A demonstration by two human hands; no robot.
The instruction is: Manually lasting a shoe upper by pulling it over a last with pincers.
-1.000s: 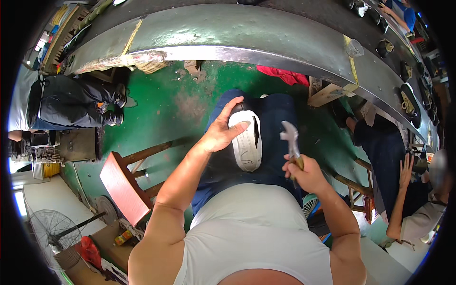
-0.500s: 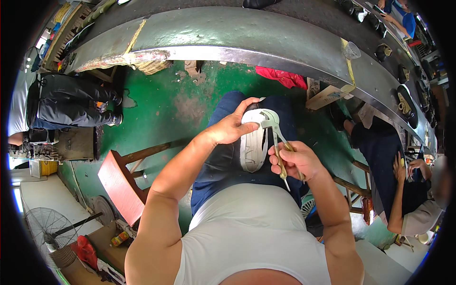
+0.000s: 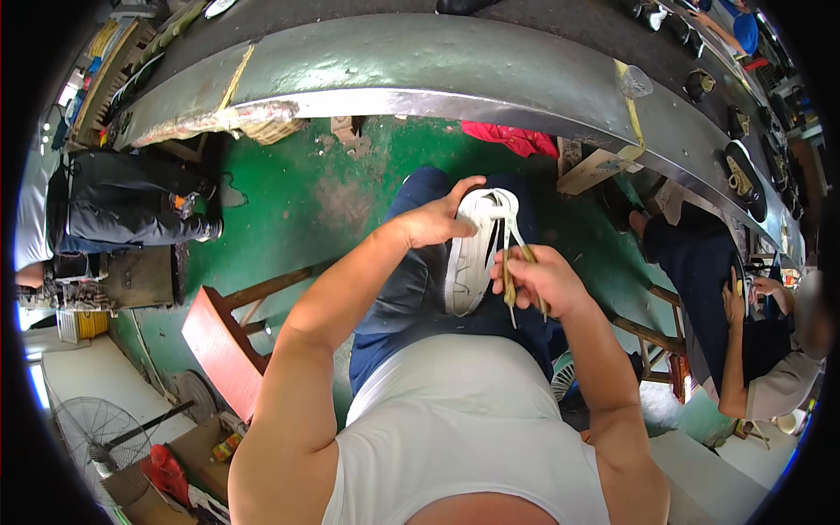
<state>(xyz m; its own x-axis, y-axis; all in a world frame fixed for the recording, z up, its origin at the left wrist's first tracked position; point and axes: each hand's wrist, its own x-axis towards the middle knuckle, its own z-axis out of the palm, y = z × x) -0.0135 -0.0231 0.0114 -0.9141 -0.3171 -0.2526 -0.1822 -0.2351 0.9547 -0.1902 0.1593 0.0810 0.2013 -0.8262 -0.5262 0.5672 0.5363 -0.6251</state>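
Observation:
A white shoe (image 3: 465, 276) rests on my lap with its laced upper facing up. My left hand (image 3: 435, 222) is closed on its far left side, the thumb lying across the upper. In my right hand (image 3: 549, 278) is a pair of metal pliers (image 3: 508, 280), gripped by its brass-coloured handles. The jaws reach up to the far end of the shoe and appear to touch its pale edge. Exactly what they pinch is too small to make out.
Ahead runs a metal-edged bench (image 3: 376, 101), with dark shoes (image 3: 745, 181) along its right part. A red cloth (image 3: 510, 136) hangs beneath. To the left are a red-topped stool (image 3: 219, 346), a fan (image 3: 101, 429) and a standing person (image 3: 131, 201). Another person (image 3: 737, 315) sits at right.
The pliers have turned more upright, and their jaws now lie across the shoe's far end. My right hand has shifted slightly left, while the left keeps its hold with the shoe slightly turned.

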